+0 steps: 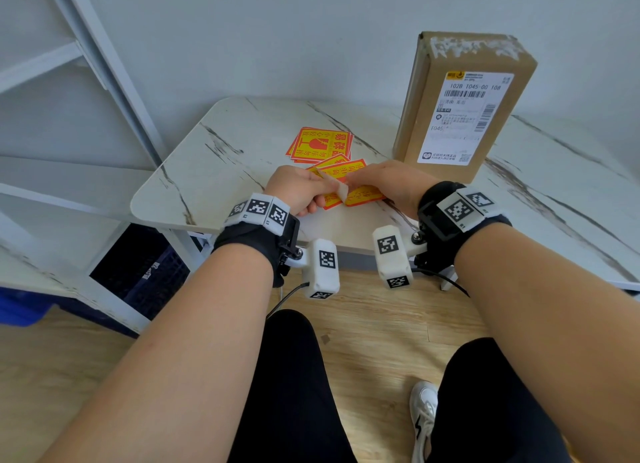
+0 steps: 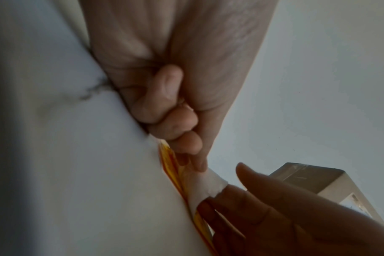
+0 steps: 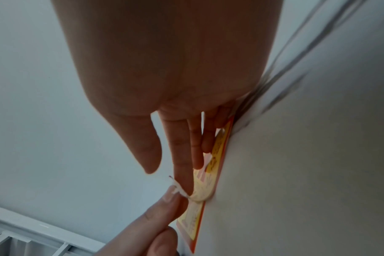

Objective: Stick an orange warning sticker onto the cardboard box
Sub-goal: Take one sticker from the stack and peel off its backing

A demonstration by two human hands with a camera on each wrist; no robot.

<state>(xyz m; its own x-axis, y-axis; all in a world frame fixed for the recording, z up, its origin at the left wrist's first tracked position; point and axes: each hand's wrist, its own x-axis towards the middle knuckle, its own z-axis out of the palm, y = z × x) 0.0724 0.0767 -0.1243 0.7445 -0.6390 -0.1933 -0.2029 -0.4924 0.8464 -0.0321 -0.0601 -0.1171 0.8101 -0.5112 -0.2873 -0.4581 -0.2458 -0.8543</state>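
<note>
We are pinching the lifted white corner of the orange warning sticker with our left hand, thumb and forefinger closed on it, the other fingers curled; our right hand is lying flat on the same sticker with straight fingers, pressing it to the desk near the front edge; the cardboard box is standing upright just behind the right hand, its shipping label facing us; a small stack of stickers is lying farther back, left of the box.
</note>
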